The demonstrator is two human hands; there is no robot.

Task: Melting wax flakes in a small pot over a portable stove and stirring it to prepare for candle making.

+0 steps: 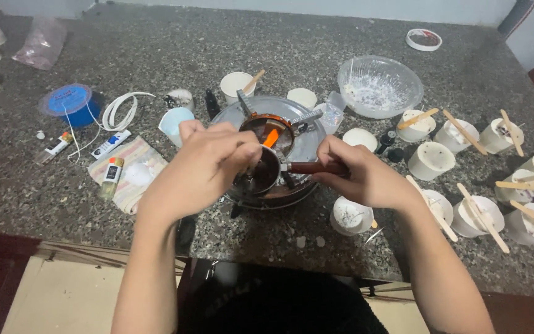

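R hand (366, 176) clamped on wooden handle (316, 167) of small metal pot (261, 175), over round pan (307, 148) on granite counter (316, 43). L hand (208, 164) fingers pinched together at pot rim; what's pinched can't tell.

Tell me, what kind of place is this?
Probably a home craft table for candle making. White cups with wooden sticks laid across them crowd the stone counter, and the right hand holds a small pot over a burner.

Speckled stone table (316, 37) — white cups (431, 159), clear bowl (379, 85), blue spool (69, 102).
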